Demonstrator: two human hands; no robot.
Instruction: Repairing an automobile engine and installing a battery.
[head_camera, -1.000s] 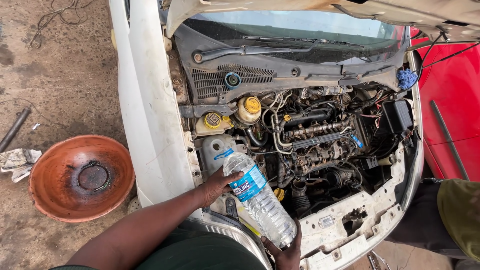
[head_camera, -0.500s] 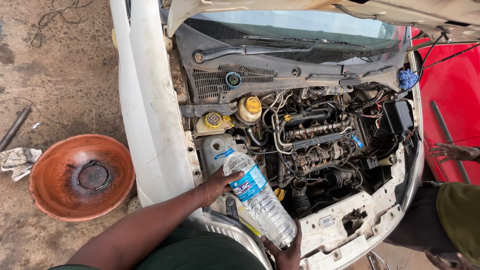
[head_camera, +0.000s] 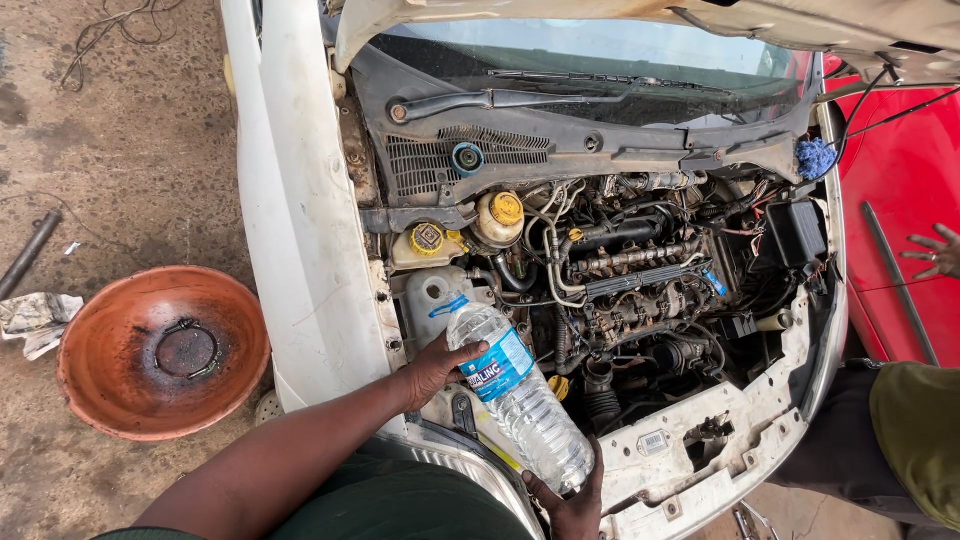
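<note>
Both your hands grasp the clear plastic water bottle (head_camera: 520, 405), left hand (head_camera: 435, 368) at the neck, right hand (head_camera: 570, 500) under the base; tilted mouth near the white translucent reservoir (head_camera: 428, 300). A wobble likely spills water onto engine wiring.

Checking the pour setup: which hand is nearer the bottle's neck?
Left. The left hand grips the plastic water bottle just below its neck, by the blue label; the right hand cups the bottle's base, at the far end.

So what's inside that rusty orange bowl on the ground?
The orange bowl holds a dark oily stain and a metal clamp ring at its bottom. Nothing else shows; whatever lies beneath the bowl is hidden.
</note>
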